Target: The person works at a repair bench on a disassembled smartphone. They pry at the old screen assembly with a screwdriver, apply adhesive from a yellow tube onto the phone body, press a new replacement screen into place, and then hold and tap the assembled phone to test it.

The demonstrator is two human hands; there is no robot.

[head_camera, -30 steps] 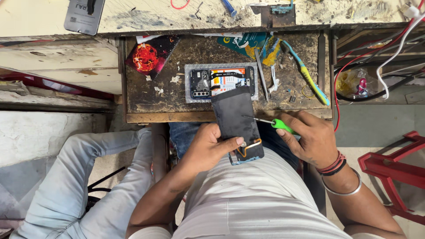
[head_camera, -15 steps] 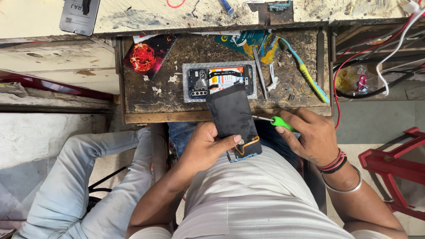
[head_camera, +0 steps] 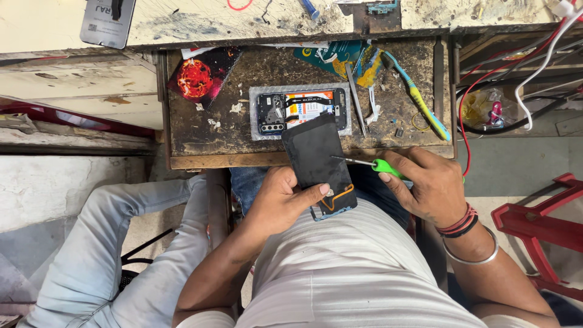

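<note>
The person is sitting at a small dirty table (head_camera: 212,143) and looking down at both hands. The left hand (head_camera: 276,203) is holding a dark phone part (head_camera: 316,161) from below, with the thumb pressing on its lower end. The part is tilted and hanging just past the front edge of the table, over the person's lap. An orange strip is curving along its bottom end.

The right hand (head_camera: 434,185) is closing its fingers around a screwdriver (head_camera: 370,163) with a green handle. The thin metal tip is touching the right side of the dark part, or is very close to it; it is hard to tell.

In the middle of the table, an opened phone (head_camera: 300,109) is lying flat, just behind the dark part. Tweezers (head_camera: 355,100) are lying beside it on the right. A toothbrush (head_camera: 416,97) is lying near the right edge. A red and black card (head_camera: 197,79) is lying near the back left corner.
</note>
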